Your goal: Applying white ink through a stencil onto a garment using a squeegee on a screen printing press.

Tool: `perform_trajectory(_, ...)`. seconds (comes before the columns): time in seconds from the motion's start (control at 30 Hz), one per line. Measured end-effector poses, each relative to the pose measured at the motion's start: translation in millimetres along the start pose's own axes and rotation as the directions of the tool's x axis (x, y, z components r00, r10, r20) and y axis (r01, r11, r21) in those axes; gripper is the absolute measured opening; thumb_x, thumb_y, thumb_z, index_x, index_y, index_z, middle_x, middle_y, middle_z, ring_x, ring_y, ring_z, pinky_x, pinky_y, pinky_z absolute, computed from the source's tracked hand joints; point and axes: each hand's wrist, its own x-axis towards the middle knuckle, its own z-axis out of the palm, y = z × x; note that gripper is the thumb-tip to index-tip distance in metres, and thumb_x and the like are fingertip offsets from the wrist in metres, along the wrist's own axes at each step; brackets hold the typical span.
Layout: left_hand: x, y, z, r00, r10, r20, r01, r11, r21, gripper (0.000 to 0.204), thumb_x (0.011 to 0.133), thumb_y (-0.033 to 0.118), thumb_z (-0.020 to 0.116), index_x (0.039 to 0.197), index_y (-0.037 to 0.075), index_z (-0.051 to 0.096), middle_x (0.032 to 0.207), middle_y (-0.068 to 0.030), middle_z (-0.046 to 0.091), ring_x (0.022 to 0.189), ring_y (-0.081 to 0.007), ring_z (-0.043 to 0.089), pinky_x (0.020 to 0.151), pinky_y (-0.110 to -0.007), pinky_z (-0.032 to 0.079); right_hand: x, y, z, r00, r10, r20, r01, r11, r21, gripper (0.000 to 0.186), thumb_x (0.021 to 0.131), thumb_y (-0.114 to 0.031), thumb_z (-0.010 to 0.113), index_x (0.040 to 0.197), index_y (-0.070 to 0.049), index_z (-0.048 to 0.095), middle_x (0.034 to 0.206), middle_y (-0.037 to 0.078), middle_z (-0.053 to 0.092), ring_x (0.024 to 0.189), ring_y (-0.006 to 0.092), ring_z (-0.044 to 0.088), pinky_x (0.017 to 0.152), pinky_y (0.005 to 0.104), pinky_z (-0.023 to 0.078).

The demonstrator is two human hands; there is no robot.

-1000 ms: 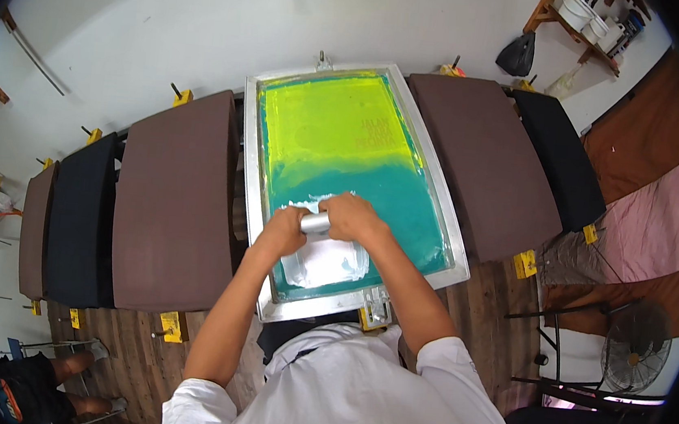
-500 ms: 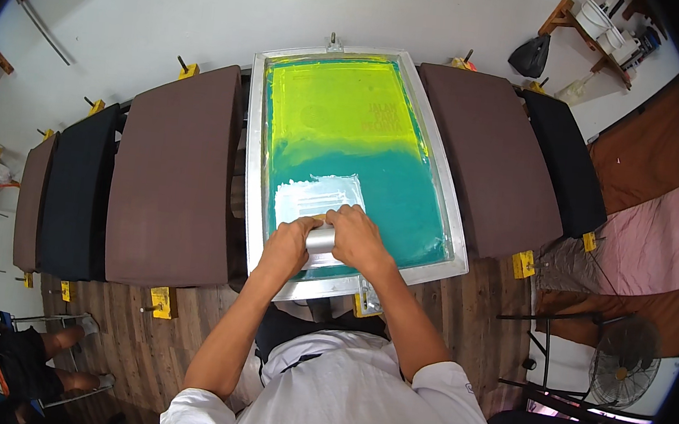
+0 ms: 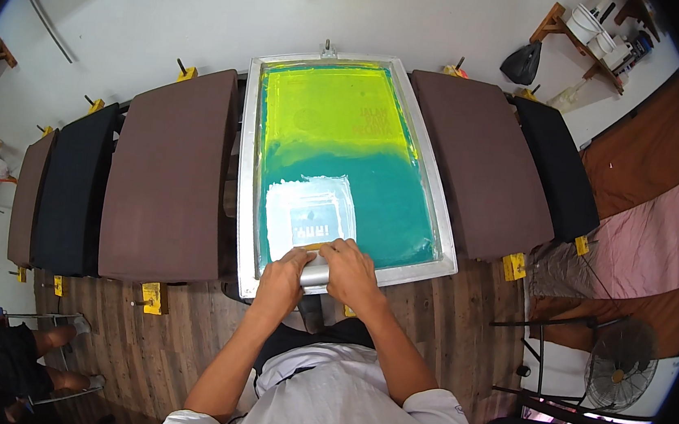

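Observation:
A silver-handled squeegee (image 3: 315,276) lies across the near end of a screen-printing frame (image 3: 249,162). My left hand (image 3: 281,282) and my right hand (image 3: 350,275) are both closed on it, side by side, fingers over its far side. Beyond the squeegee, white ink (image 3: 282,198) forms a rough square, with a small design showing inside it. The green mesh (image 3: 393,209) carries yellow-green colour over its far half, where faint lettering shows. The squeegee's blade is hidden by my hands and the handle.
Brown fabric-covered boards (image 3: 167,175) and black ones (image 3: 76,187) flank the frame, with yellow brackets (image 3: 153,298) at their ends. A fan (image 3: 620,366) stands at the right. A wall shelf (image 3: 596,53) holds tubs. Another person (image 3: 14,361) is at the lower left.
Both hands have drawn the squeegee nearer to me, to the frame's near edge. More of the white square and the design within it now shows.

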Motion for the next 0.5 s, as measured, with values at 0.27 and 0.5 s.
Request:
perform_trajectory(0.27, -21, -5, 14, 0.996, 0.078, -0.045, -0.070, 0.986, 0.150, 0.065, 0.065, -0.003, 0.077, 0.126, 0.005, 0.058, 0.135, -0.0164, 0.057, 0.127, -0.0360, 0.053, 0.103, -0.050, 0.044, -48, 8, -4, 0.971, -0.144, -0.189, 0.134, 0.989, -0.065, 0.067, 0.077, -0.008, 0.073, 0.138, -0.005, 0.045, 0.134, 0.018, 0.049, 0.123, 0.0396, 0.049, 0.107, 0.0521, 0.033)
perform_trajectory(0.5, -28, -10, 21, 0.995, 0.088, 0.044, -0.096, 0.969, 0.228, 0.077, 0.066, 0.004, 0.081, 0.136, 0.011, 0.049, 0.145, -0.0144, 0.046, 0.137, -0.0310, 0.043, 0.109, -0.053, 0.036, -125, 43, 17, 0.904, 0.378, -0.201, -0.296, 0.891, 0.345, 0.043, 0.092, -0.023, 0.068, 0.121, 0.004, 0.050, 0.117, 0.026, 0.056, 0.104, 0.0345, 0.061, 0.088, 0.0419, 0.050)
